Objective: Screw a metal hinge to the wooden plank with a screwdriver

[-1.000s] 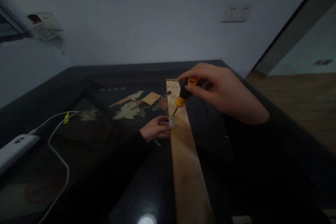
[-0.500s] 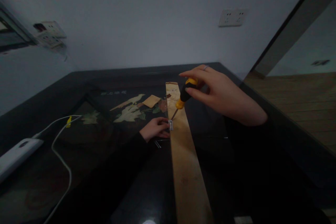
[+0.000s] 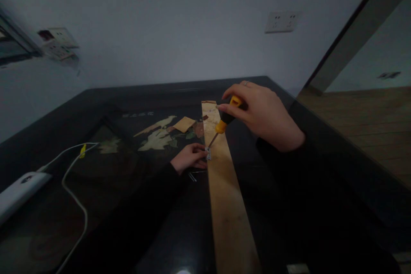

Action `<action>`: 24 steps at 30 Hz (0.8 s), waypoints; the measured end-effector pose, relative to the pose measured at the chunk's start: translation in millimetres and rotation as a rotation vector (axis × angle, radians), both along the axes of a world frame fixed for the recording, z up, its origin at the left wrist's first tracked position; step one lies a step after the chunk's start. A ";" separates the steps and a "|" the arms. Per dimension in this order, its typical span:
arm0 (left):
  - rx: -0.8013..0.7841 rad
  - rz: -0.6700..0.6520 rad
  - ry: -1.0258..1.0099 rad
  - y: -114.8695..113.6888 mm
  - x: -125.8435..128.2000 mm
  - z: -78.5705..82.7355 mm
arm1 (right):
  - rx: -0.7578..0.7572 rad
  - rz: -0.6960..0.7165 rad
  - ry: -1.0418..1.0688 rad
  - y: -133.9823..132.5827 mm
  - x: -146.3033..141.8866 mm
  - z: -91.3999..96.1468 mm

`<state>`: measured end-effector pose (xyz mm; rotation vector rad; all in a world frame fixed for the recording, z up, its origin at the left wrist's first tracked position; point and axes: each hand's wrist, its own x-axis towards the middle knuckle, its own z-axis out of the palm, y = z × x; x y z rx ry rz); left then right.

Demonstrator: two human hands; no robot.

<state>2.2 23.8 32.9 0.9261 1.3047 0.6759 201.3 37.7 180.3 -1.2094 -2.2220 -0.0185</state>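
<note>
A long pale wooden plank (image 3: 227,197) lies lengthwise on the dark glossy table (image 3: 105,171). My right hand (image 3: 263,113) is closed round the yellow and black handle of a screwdriver (image 3: 224,117), whose tip points down at a small metal bracket (image 3: 208,153) on the plank's left edge. My left hand (image 3: 189,157) pinches that bracket against the plank. Both arms wear dark sleeves.
A white power strip (image 3: 17,188) with a white cable (image 3: 73,180) lies at the left. Small metal pieces (image 3: 192,175) rest by my left hand. A brown card (image 3: 184,123) lies on the table's inlaid picture. Wall sockets (image 3: 281,22) sit on the far wall.
My right hand has turned on the screwdriver handle, its fingers closing further round it. The left hand and plank have stayed put; the view shifted slightly.
</note>
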 end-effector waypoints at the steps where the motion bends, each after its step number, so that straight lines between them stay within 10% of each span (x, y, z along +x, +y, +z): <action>1: -0.005 0.003 -0.002 0.0 0.2 0.6 | -0.021 0.054 0.008 0.2 2.6 1.0; 7: -0.034 -0.006 -0.017 0.1 1.3 5.8 | -0.111 0.259 0.043 -2.8 9.7 7.7; 15: -0.024 -0.018 -0.035 4.2 -2.6 2.5 | 0.076 -0.113 -0.042 -4.2 -11.2 -4.6; 24: -0.023 -0.021 -0.028 4.8 -1.0 3.2 | -0.146 0.305 0.063 -2.8 -3.4 -1.6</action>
